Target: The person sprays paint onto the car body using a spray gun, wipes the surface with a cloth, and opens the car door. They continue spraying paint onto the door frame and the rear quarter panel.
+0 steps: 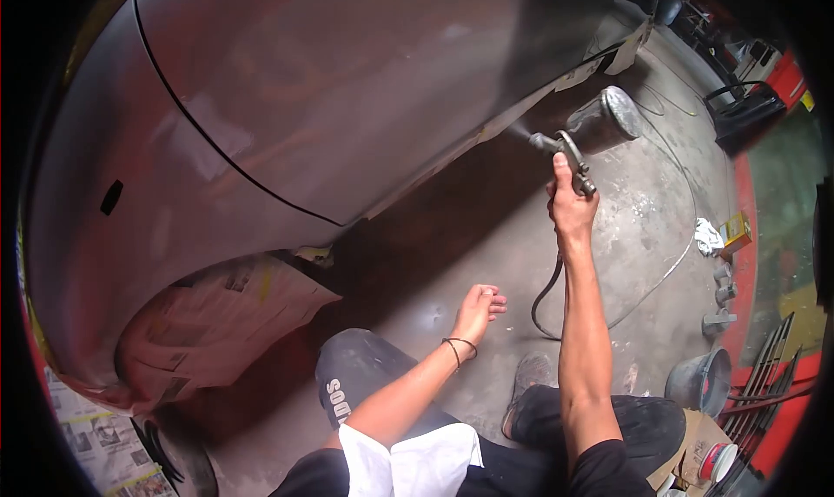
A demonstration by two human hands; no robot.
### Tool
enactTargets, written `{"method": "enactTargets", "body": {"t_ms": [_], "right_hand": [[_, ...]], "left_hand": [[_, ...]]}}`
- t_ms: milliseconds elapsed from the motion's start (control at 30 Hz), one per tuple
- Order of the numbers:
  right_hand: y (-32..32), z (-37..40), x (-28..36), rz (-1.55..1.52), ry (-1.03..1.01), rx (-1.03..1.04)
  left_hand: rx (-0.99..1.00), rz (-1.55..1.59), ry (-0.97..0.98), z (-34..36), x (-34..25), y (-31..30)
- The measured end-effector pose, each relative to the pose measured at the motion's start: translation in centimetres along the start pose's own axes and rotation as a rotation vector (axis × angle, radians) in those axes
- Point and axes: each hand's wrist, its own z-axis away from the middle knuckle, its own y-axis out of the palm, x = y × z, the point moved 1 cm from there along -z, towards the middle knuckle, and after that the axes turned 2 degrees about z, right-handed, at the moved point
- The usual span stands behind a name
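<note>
The right hand (pixel 569 206) is closing its grip round a spray gun (pixel 578 136), which is pointing at the lower edge of a glossy car panel (pixel 347 89) above the paint-spattered concrete floor (pixel 643 228). The left hand (pixel 478 310) is hanging loose, its grip open and holding nothing. Newspaper masking (pixel 226 314) is covering the wheel arch, and a hose (pixel 669 267) is trailing across the floor.

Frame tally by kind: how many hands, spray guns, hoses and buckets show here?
Bare hands: 2 (left hand, right hand)
Grey metal spray gun with cup: 1
Dark air hose: 1
Grey round bucket: 1
Total: 5
</note>
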Motion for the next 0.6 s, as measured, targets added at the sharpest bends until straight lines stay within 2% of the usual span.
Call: {"method": "enactTargets", "body": {"t_ms": [67,133,200,267,367,467,600], "right_hand": [[-0.1,2.9,1.0,0.068,0.078,0.079],[-0.9,4.8,0.6,-0.008,0.161,0.289],[-1.5,5.3,0.5,0.047,0.137,0.393],[-1.4,5.1,1.3,0.067,0.044,0.276],[-1.3,4.1,3.5,0.082,-0.084,0.093],[-1.4,3.7,5.4,0.058,-0.248,-0.020],[-2.5,6.8,9.3,-0.036,0.052,0.154]], "left_hand": [[0.086,-0.285,0.111,-0.9,1.8,-1.0],[0.165,-0.749,0.154,-0.3,2.4,-1.1],[0.288,-1.105,0.156,0.9,1.5,-0.9],[0.467,-1.349,0.123,2.2,0.2,-0.6],[0.578,-1.450,0.111,1.9,1.2,-1.1],[0.561,-1.445,0.140,1.7,1.0,-1.1],[0.539,-1.448,0.151,0.9,1.7,-1.2]]}}
